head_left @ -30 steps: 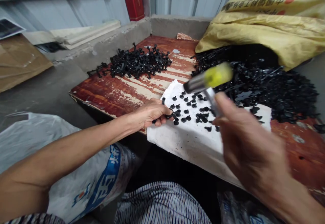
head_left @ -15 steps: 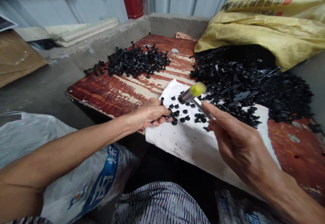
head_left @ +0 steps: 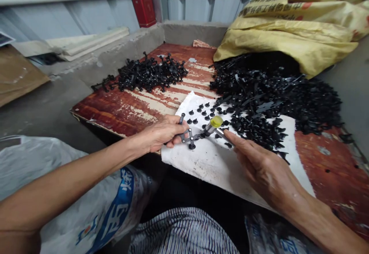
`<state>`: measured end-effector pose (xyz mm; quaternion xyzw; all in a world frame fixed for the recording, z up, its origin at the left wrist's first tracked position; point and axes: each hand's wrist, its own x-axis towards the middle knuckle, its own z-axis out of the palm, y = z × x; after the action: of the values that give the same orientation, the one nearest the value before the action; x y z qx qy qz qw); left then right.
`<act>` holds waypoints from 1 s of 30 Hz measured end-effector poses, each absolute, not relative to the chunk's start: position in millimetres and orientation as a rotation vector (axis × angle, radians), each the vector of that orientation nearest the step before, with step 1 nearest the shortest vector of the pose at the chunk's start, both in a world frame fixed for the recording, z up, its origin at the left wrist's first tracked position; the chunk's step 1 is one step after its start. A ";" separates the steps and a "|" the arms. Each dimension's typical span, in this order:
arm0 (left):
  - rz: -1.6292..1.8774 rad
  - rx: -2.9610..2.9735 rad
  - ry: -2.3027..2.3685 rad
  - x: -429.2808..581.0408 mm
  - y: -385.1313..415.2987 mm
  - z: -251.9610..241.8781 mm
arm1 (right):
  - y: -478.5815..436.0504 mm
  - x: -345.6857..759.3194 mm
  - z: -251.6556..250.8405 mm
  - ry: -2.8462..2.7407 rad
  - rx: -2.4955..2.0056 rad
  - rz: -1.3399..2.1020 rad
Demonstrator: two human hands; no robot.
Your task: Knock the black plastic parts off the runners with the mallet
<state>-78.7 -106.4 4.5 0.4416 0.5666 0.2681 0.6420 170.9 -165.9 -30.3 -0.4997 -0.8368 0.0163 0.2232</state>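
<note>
My left hand (head_left: 165, 131) is closed on a black branched plastic part (head_left: 190, 135), whose arms stick out to the right over a white cloth (head_left: 198, 165). In my right hand (head_left: 256, 158) is a small hammer (head_left: 213, 125) with a yellow end and a metal head, gripped by its handle. The hammer's dark face is down at the right arm of the part; whether they touch I cannot tell. Several small round black pieces with stems (head_left: 204, 112) stand on the cloth around the hammer.
A big heap of black plastic parts (head_left: 259, 96) spills from a yellow sack (head_left: 288, 35) at the right. Another pile of black branched parts (head_left: 151, 71) lies back left on the worn red board (head_left: 98, 108). A white plastic bag (head_left: 66, 208) stands below left.
The hammer has come down and left toward the branched part. My left hand has turned and lowered that part, so its arms show more. The view has shifted slightly.
</note>
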 end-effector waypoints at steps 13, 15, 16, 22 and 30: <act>0.310 1.308 1.230 -69.5 -114.7 -1.4 | -172.1 174.4 -34.2 -2.284 -1.422 0.057; 0.237 1.422 1.247 -67.9 -114.4 0.5 | -170.4 177.0 -33.3 -2.305 -1.471 0.028; 0.217 1.486 1.262 -67.7 -113.7 0.9 | -169.0 178.7 -33.4 -2.290 -1.496 0.023; 0.191 1.692 1.279 -70.0 -108.0 -5.1 | -164.2 182.6 -41.5 -2.181 -1.475 0.124; 0.174 1.658 1.283 -72.3 -104.7 -11.0 | -163.8 182.9 -43.2 -2.202 -1.470 0.147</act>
<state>-72.3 -104.7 -11.0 0.6843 0.5297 0.0717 0.4960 182.9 -163.8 -43.2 -0.5379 -0.8057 0.0538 0.2423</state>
